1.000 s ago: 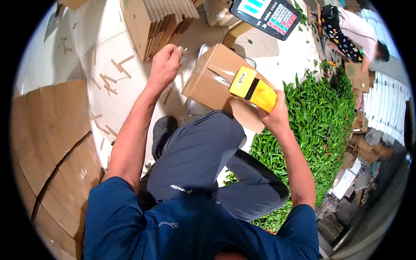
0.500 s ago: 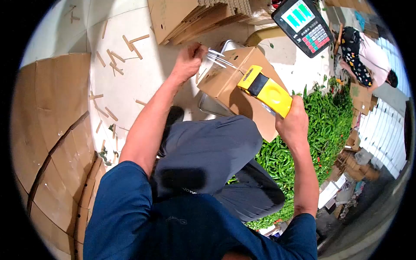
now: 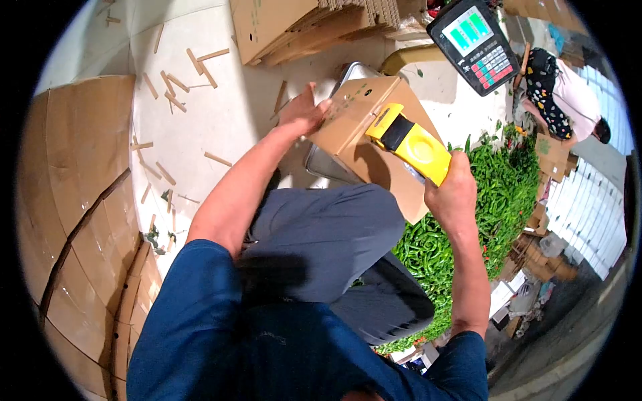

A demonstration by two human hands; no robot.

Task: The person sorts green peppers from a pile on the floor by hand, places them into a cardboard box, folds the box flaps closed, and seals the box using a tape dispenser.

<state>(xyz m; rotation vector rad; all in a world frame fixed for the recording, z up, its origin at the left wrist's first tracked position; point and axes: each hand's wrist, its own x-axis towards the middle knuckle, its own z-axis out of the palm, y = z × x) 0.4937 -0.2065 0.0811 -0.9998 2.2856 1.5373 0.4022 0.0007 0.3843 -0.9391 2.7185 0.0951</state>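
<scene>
A yellow tape dispenser (image 3: 422, 152) rests along the top of a closed cardboard box (image 3: 354, 123), and my right hand (image 3: 453, 187) is wrapped round its near end. My left hand (image 3: 304, 115) is at the box's left end, its thumb and fingers apart, seemingly pressed against the cardboard. Some of its fingers are hard to make out. Under the box shows the metal rim of a platform (image 3: 317, 164). Right of the box spreads a big heap of green chili peppers (image 3: 498, 200).
A digital scale display (image 3: 473, 47) stands beyond the box. Flattened cartons (image 3: 281, 27) are stacked at the top. Short brown strips (image 3: 200, 63) litter the floor at left, beside a cardboard wall (image 3: 87, 200). Another person (image 3: 568, 93) bends at the far right.
The clear tape strip stretched from the dispenser to my left hand no longer shows. My left hand has moved down and right onto the box end, its fingers opening. My right hand stays nearly still.
</scene>
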